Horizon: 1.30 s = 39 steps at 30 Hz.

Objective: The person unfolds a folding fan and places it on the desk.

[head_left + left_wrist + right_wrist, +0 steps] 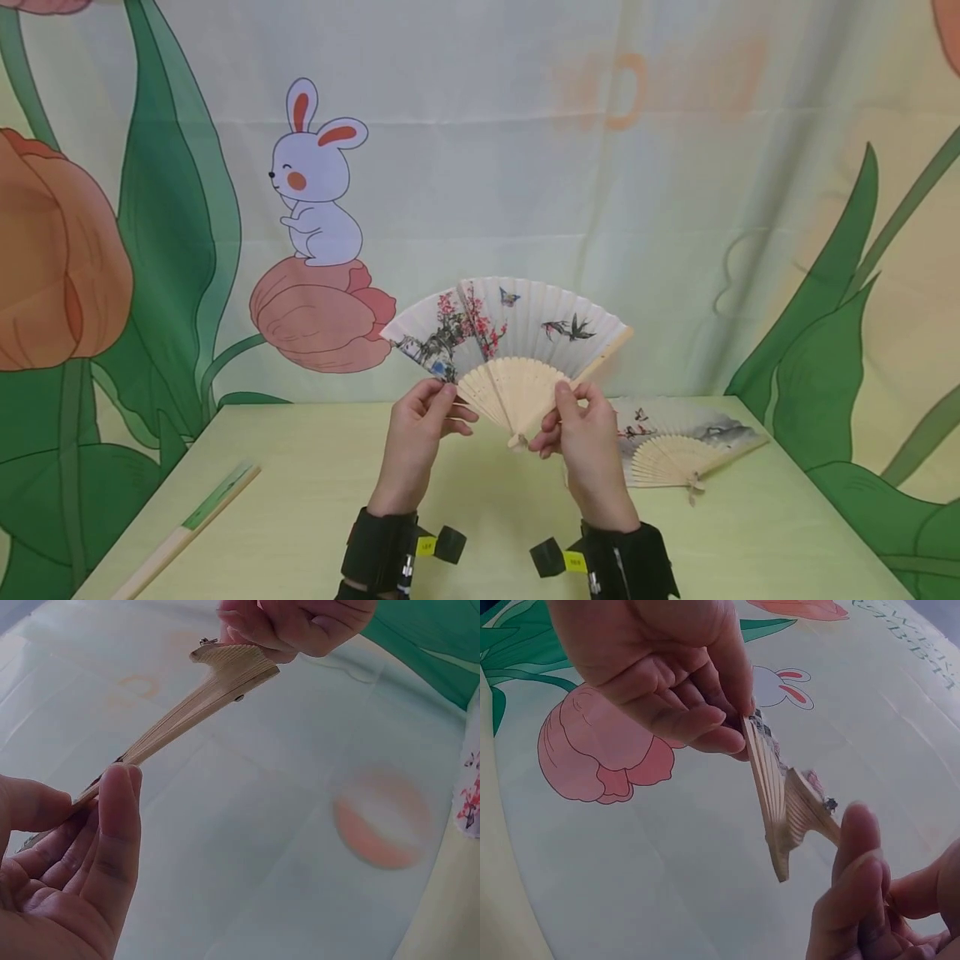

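Note:
A spread folding fan (pixel 517 325), white with red blossoms, a butterfly and birds over pale wooden ribs, is held up above the table. My left hand (pixel 427 417) pinches its left edge between thumb and fingers, as the left wrist view also shows near the hand (pixel 82 877). On the other side my right hand (pixel 585 433) pinches the right edge of the ribs. Seen edge-on in the right wrist view, the fan's ribs (pixel 769 795) run between both hands. Its pivot end points down between the hands.
A second spread fan (pixel 675 454) lies on the table (pixel 487 517) at the right, partly behind my right hand. At the left lies a folded fan (pixel 191 529) with a green part. Behind the table hangs a printed curtain (pixel 480 167) with a rabbit and tulips.

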Available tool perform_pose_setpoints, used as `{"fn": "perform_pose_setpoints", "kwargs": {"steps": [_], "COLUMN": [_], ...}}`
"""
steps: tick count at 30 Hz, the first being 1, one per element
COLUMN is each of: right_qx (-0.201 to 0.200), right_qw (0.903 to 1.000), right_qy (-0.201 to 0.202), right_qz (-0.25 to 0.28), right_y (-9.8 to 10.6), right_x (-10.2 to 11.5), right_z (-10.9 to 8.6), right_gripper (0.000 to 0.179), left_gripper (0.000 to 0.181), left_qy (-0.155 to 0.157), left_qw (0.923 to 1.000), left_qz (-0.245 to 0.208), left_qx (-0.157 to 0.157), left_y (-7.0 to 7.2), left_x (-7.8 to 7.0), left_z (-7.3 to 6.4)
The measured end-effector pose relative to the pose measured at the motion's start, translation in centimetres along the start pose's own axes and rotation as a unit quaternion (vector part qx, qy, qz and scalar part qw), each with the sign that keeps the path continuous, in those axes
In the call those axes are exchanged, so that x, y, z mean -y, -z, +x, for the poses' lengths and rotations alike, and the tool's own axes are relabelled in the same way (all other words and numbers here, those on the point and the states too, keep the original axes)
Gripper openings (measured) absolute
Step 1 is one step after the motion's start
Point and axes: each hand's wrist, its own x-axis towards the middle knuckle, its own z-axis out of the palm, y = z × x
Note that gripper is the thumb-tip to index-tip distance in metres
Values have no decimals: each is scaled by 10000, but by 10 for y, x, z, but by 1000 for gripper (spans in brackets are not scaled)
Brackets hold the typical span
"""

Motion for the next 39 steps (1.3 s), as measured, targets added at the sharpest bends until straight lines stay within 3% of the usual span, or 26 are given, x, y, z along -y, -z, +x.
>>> {"fn": "perform_pose_setpoints", "kwargs": {"steps": [13, 22, 32, 39], "right_qx": [-480, -701, -955, -1174], "right_qw": [9987, 9974, 9950, 9926], "right_qy": [160, 180, 250, 227], "right_qz": [-42, 69, 131, 226], "right_y": [5, 10, 22, 32], "right_x": [0, 0, -2, -3], "right_z": [2, 4, 10, 14], "right_gripper": [23, 23, 24, 24], "left_gripper": [35, 41, 37, 32], "left_qy": [113, 11, -41, -159], "left_qw": [9997, 9994, 9958, 9855], "left_qz": [-161, -214, -216, 169], "left_qx": [175, 279, 883, 1682], "left_y": [3, 6, 5, 5], "left_x": [-2, -1, 1, 1], "left_z": [-1, 0, -1, -2]}}
